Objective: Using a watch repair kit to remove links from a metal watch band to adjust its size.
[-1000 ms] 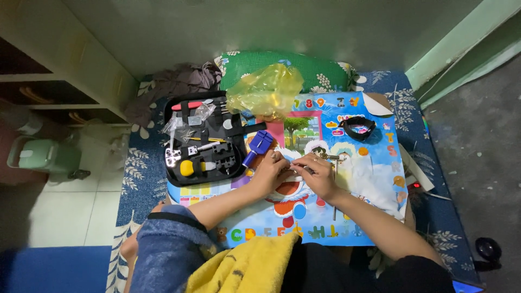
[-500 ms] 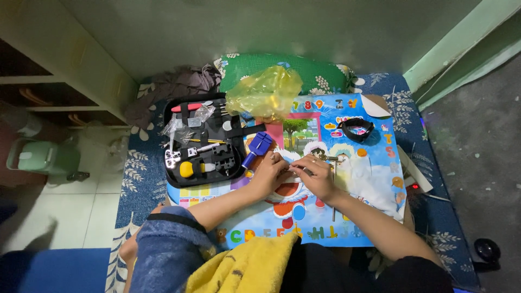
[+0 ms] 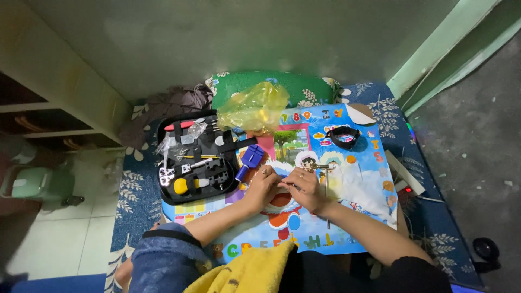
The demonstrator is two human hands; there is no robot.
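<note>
Small parts, too tiny for me to identify, are being worked between both hands at the middle of the colourful cartoon mat (image 3: 325, 228), which I am judging serves as a clean, bright surface so that loose pieces are showing up against it. My left hand (image 3: 262, 187) is curling its fingers together over the work, pressing down near the mat; whether it is pinching anything I cannot tell. My right hand (image 3: 305, 187) is closing thumb and forefinger on what is looking like a thin tool or pin pointing toward the left hand; the exact item is too small to confirm. Both hands are touching or nearly touching each other.

Just beside the left hand, a blue tool (image 3: 249, 161) is lying tilted, resting partly on the edge of the black tool case (image 3: 196, 163), which is sitting open at the left with a yellow-handled tool (image 3: 185, 185) and metal implements kept within reach. A metal watch band (image 3: 325, 176) is lying just beyond the right hand. Farther out, a black watch strap (image 3: 344, 137) is resting near the mat's top edge, and a crumpled yellow plastic bag (image 3: 254, 108) is sitting against a green cushion (image 3: 304, 89)
</note>
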